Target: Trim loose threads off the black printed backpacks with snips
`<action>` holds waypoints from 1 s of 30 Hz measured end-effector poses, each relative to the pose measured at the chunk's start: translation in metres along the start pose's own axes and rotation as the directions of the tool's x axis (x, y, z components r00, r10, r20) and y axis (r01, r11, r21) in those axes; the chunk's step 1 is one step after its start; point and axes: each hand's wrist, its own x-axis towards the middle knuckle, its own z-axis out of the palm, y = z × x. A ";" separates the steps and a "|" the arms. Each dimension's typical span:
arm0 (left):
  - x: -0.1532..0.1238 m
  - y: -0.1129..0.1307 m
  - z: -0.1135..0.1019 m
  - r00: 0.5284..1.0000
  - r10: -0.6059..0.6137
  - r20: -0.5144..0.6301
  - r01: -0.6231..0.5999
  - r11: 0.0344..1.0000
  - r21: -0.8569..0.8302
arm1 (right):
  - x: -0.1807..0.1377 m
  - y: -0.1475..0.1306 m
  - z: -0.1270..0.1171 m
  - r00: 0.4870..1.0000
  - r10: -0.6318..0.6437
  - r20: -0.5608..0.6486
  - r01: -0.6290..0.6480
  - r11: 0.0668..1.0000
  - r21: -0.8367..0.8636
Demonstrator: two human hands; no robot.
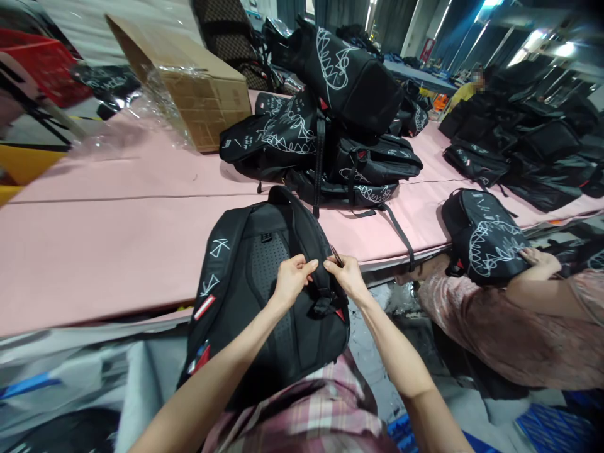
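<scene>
Black backpack [245,296] strap between left hand [290,280] and right hand [346,275].

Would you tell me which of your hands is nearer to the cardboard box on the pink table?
The left. The left hand pinches the backpack strap on the side toward the cardboard box; the right hand grips the strap farther right.

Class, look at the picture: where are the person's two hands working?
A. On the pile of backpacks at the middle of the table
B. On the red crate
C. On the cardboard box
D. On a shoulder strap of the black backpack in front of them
D: the left hand and the right hand both pinch a shoulder strap on the back of the black backpack propped against the pink table.
</scene>
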 end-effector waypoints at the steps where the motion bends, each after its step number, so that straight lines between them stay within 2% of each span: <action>1: 0.000 -0.002 0.000 1.000 -0.003 0.002 0.003 1.000 0.006 | 0.001 0.001 0.000 0.999 0.032 0.028 -0.034 0.998 0.049; 4: 0.001 -0.006 -0.001 1.000 -0.014 0.016 0.014 1.000 0.021 | 0.004 0.004 -0.001 0.994 0.064 0.088 -0.079 0.980 0.184; 7: 0.003 -0.010 -0.003 0.999 -0.021 0.031 0.020 0.999 0.033 | 0.004 0.007 -0.002 0.992 0.051 0.114 -0.075 0.972 0.222; 12: 0.006 -0.016 -0.003 0.998 -0.022 0.051 0.020 0.998 0.053 | 0.000 0.011 -0.001 0.996 0.070 0.046 -0.071 0.997 0.021; 17: 0.004 -0.011 -0.005 0.993 -0.026 0.115 0.013 0.993 0.114 | -0.005 0.005 -0.006 0.998 0.045 0.044 -0.042 0.996 -0.075; 19: -0.002 -0.005 -0.022 0.991 0.030 0.128 -0.056 0.976 0.209 | -0.011 -0.001 -0.015 0.998 0.013 0.053 -0.006 0.993 -0.121; 21: -0.013 -0.005 -0.051 0.976 0.200 0.081 -0.215 0.870 0.444 | -0.022 -0.004 -0.028 0.997 -0.041 0.060 0.056 0.960 -0.275; 22: -0.020 -0.009 -0.070 0.951 0.306 0.047 -0.271 0.751 0.602 | -0.028 -0.002 -0.034 0.993 -0.096 0.074 0.119 0.875 -0.470; 23: -0.028 -0.015 -0.089 0.920 0.393 0.011 -0.270 0.612 0.743 | -0.034 0.000 -0.039 0.989 -0.109 0.097 0.146 0.744 -0.653; 24: -0.034 -0.023 -0.109 0.902 0.429 -0.035 -0.203 0.495 0.845 | -0.039 0.005 -0.043 0.986 -0.077 0.147 0.163 0.617 -0.770; 25: -0.039 -0.032 -0.127 0.900 0.427 -0.083 -0.118 0.423 0.898 | -0.042 0.009 -0.043 0.975 -0.036 0.219 0.205 0.526 -0.826; 26: -0.041 -0.040 -0.144 0.910 0.403 -0.098 -0.074 0.392 0.917 | -0.044 0.013 -0.042 0.960 0.002 0.281 0.243 0.498 -0.833; 27: -0.041 -0.045 -0.158 0.920 0.382 -0.087 -0.075 0.390 0.918 | -0.042 0.015 -0.038 0.944 0.020 0.329 0.268 0.535 -0.801; 28: -0.036 -0.046 -0.171 0.925 0.374 -0.072 -0.093 0.404 0.910 | -0.038 0.015 -0.032 0.937 0.009 0.348 0.267 0.623 -0.735; 30: -0.017 -0.032 -0.190 0.908 0.413 -0.071 -0.136 0.452 0.882 | -0.022 0.006 -0.015 0.957 -0.042 0.286 0.191 0.836 -0.515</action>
